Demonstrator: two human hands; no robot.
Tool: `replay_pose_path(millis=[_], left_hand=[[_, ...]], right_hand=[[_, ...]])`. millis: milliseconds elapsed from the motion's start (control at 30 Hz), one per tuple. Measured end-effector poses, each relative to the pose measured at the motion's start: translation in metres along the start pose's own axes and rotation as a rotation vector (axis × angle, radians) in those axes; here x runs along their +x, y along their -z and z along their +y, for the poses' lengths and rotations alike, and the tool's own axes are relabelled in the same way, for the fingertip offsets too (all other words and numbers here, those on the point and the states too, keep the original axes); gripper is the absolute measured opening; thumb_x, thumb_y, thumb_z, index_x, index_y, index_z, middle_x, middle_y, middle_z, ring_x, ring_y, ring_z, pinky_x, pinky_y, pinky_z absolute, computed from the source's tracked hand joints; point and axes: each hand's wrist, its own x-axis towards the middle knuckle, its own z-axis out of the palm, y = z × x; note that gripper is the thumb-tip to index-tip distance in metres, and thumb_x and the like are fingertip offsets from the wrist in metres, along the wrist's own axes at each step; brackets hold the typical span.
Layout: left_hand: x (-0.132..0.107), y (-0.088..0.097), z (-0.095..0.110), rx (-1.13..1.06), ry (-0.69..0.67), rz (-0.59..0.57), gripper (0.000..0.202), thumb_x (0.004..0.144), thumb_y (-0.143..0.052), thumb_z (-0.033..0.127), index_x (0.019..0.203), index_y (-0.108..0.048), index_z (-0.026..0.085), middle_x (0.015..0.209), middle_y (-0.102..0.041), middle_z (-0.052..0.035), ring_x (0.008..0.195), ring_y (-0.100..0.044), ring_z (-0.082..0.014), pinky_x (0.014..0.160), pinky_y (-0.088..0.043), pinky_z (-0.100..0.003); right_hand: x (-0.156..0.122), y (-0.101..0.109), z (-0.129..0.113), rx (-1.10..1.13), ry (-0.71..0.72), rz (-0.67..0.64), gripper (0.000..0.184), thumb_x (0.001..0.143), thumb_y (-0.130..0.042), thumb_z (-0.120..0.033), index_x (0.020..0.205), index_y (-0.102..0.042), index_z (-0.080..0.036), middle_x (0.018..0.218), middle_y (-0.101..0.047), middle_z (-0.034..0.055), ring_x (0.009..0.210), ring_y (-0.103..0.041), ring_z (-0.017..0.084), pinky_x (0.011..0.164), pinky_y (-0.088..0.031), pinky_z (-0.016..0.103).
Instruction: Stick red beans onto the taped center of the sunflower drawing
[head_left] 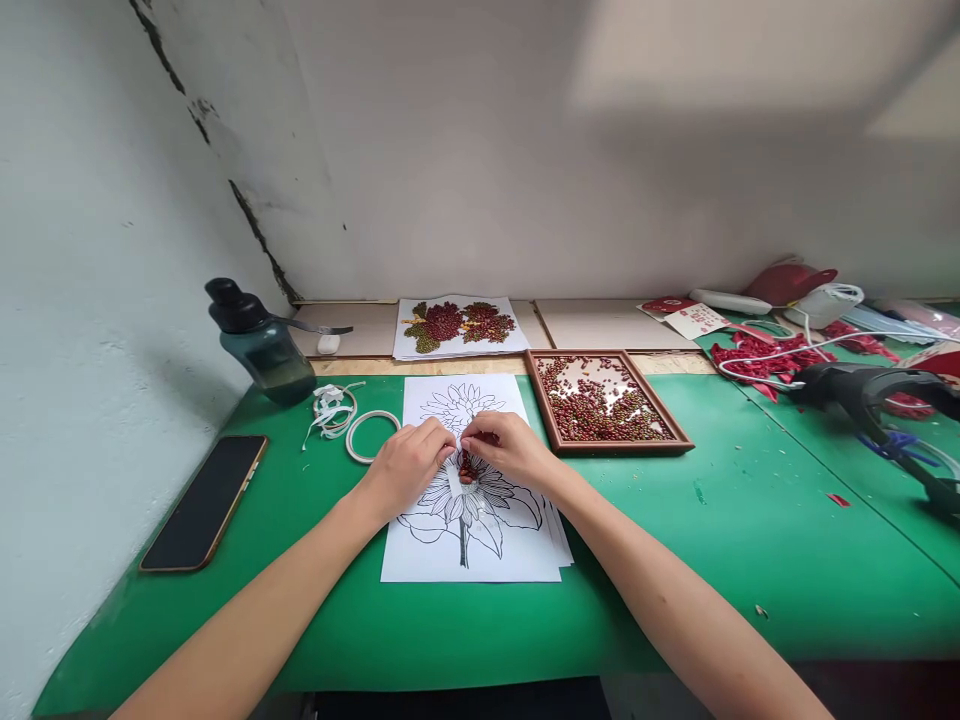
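Observation:
A sheet of white paper (427,565) printed with a sunflower outline lies on the green table, with more sheets under its right edge. Over the flower's centre my two hands almost meet at the fingertips. My left hand (411,462) is closed in a pinch, and a narrow white strip (455,480) shows just below its fingertips. My right hand (514,448) is also pinched closed; what it grips is hidden. Small dark red beans (466,470) sit on the flower centre below the fingers, with more dark red colour under the right hand.
A framed tray (555,442) of red and green beans stands to the right. Behind are bean-covered pictures (461,325). At left are a tape roll (373,437), white scraps (330,410), a bottle (266,350) and a phone (204,503). Red strips (772,355) and a black device (877,390) lie right.

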Motion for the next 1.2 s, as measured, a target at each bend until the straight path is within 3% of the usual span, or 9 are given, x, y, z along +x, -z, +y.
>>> replay_pose_path(millis=[200,400,533,667,733,1200], left_hand=[[0.0,0.002,0.001,-0.054,-0.009,0.093,0.021,0.112,-0.042,0.029,0.102,-0.059,0.02,0.096,-0.065,-0.0033,0.077,-0.058,-0.0157,0.07,-0.045,-0.03],[0.0,0.002,0.002,-0.113,-0.056,0.126,0.017,0.111,-0.046,0.029,0.102,-0.058,0.02,0.095,-0.067,-0.0023,0.08,-0.062,-0.0148,0.072,-0.047,-0.028],[-0.001,0.003,0.001,-0.131,-0.084,0.11,0.009,0.109,-0.051,0.027,0.109,-0.058,0.021,0.099,-0.069,-0.0025,0.082,-0.065,-0.0154,0.071,-0.048,-0.028],[-0.002,0.006,-0.003,-0.138,-0.073,0.11,0.009,0.107,-0.054,0.022,0.115,-0.058,0.02,0.104,-0.071,-0.0035,0.085,-0.068,-0.0159,0.071,-0.049,-0.028],[-0.003,0.007,-0.006,-0.141,-0.057,0.108,0.012,0.106,-0.055,0.019,0.118,-0.058,0.021,0.107,-0.072,-0.0036,0.086,-0.07,-0.0154,0.072,-0.05,-0.028],[-0.003,0.009,-0.008,-0.142,-0.043,0.057,0.021,0.106,-0.055,0.019,0.126,-0.059,0.021,0.109,-0.076,-0.0035,0.089,-0.074,-0.0168,0.072,-0.053,-0.029]], right_hand=[[0.0,-0.008,0.003,0.274,-0.04,-0.1,0.032,0.094,-0.069,-0.049,0.086,-0.075,-0.018,0.076,-0.072,0.0035,0.069,-0.065,0.016,0.064,-0.049,0.029],[0.002,-0.006,0.005,0.382,-0.072,-0.186,0.042,0.091,-0.068,-0.058,0.089,-0.072,-0.017,0.076,-0.073,0.0056,0.069,-0.07,0.018,0.067,-0.057,0.033],[0.0,0.003,0.001,0.298,-0.071,-0.216,0.032,0.093,-0.068,-0.048,0.088,-0.072,-0.017,0.078,-0.073,0.0047,0.07,-0.067,0.016,0.066,-0.054,0.031],[-0.004,0.018,-0.001,0.09,-0.051,-0.157,0.01,0.09,-0.07,-0.025,0.085,-0.075,-0.018,0.079,-0.072,0.0025,0.07,-0.058,0.013,0.064,-0.042,0.028],[-0.006,0.023,-0.001,0.006,-0.038,-0.135,0.008,0.088,-0.069,-0.02,0.085,-0.076,-0.019,0.081,-0.072,0.0022,0.071,-0.057,0.013,0.066,-0.04,0.028],[-0.006,0.016,-0.007,-0.147,0.022,-0.177,0.012,0.091,-0.065,-0.016,0.09,-0.077,-0.019,0.088,-0.076,0.0033,0.076,-0.063,0.014,0.071,-0.043,0.028]])
